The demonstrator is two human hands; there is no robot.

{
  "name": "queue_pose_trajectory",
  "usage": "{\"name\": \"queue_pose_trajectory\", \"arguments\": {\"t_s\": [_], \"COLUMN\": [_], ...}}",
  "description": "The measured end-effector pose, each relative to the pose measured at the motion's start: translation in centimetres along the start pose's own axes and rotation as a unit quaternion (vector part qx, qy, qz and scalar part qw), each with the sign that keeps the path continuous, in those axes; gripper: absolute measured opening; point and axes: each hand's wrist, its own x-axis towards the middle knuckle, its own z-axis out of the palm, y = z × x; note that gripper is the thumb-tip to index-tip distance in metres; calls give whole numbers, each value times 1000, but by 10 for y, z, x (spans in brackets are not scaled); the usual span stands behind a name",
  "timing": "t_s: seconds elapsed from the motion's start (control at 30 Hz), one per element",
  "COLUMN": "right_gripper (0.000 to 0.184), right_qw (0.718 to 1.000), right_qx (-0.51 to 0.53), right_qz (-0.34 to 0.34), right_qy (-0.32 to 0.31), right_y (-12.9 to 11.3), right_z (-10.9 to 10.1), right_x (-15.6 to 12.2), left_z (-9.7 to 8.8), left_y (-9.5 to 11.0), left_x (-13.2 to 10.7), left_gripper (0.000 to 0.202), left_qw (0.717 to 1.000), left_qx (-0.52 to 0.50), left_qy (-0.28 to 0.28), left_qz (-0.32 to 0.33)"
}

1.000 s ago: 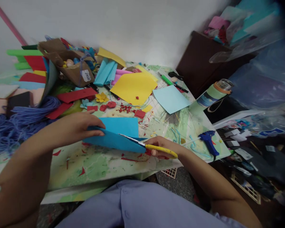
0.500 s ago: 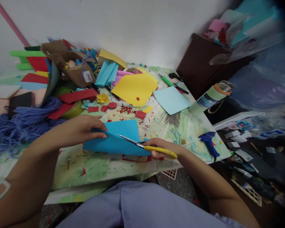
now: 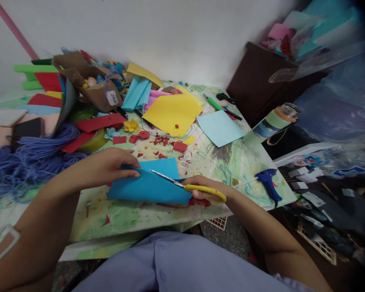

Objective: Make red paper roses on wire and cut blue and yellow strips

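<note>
A bright blue sheet of paper [image 3: 149, 188], folded over, is held up just above the front of the table. My left hand [image 3: 115, 164] pinches its upper left edge between thumb and fingers. In my right hand [image 3: 202, 186] are scissors [image 3: 167, 178] with yellow handles, their blades pointing left across the blue paper. The blades look closed or nearly so. Fingers of that hand also rest at the paper's right end; how they grip it is partly hidden. Red paper scraps [image 3: 161, 140] lie on the table beyond the sheet.
Blue yarn [image 3: 48, 148] and a cardboard box [image 3: 100, 87] fill the left side. Yellow paper [image 3: 172, 113] and a pale blue sheet [image 3: 220, 127] lie farther back. A blue glue gun [image 3: 268, 184] and a bottle [image 3: 275, 121] stand near the right edge.
The blue paper has tilted and dropped slightly at its near side. My left hand has shifted a little to the right; the scissors have barely moved.
</note>
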Motion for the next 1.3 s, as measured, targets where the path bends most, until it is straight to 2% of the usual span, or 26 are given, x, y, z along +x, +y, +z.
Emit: {"name": "queue_pose_trajectory", "arguments": {"t_s": [0.2,0.37,0.6,0.67,0.77,0.87,0.97,1.17,1.3], "right_gripper": [54,57,58,58,59,60,63,62,68], "right_qw": [999,998,998,998,999,999,999,995,982], "right_qx": [27,28,19,3,-18,-25,-48,-93,-184], "right_qz": [38,39,27,16,-1,-13,-22,-24,-49], "right_qy": [27,40,60,60,41,14,11,-10,10], "right_y": [0,2,4,5,4,2,-1,-5,-6], "right_z": [3,5,4,3,2,0,-2,-5,-5], "right_x": [0,1,-1,-1,-1,0,0,-5,-3], "left_z": [-2,-3,1,4,6,4,0,-2,2], "left_y": [3,5,-10,-11,-5,4,9,1,1], "left_x": [1,-1,-8,-8,-6,-4,-3,-5,-1], "left_gripper": [36,38,48,50,48,45,42,40,38], "left_qw": [1000,1000,992,992,993,992,992,991,989], "left_qx": [0,-12,-55,-67,-83,-98,-98,-103,-123], "left_qy": [-1,10,106,97,77,76,80,82,82], "left_qz": [3,6,-46,-53,-29,-6,-9,-4,4]}}
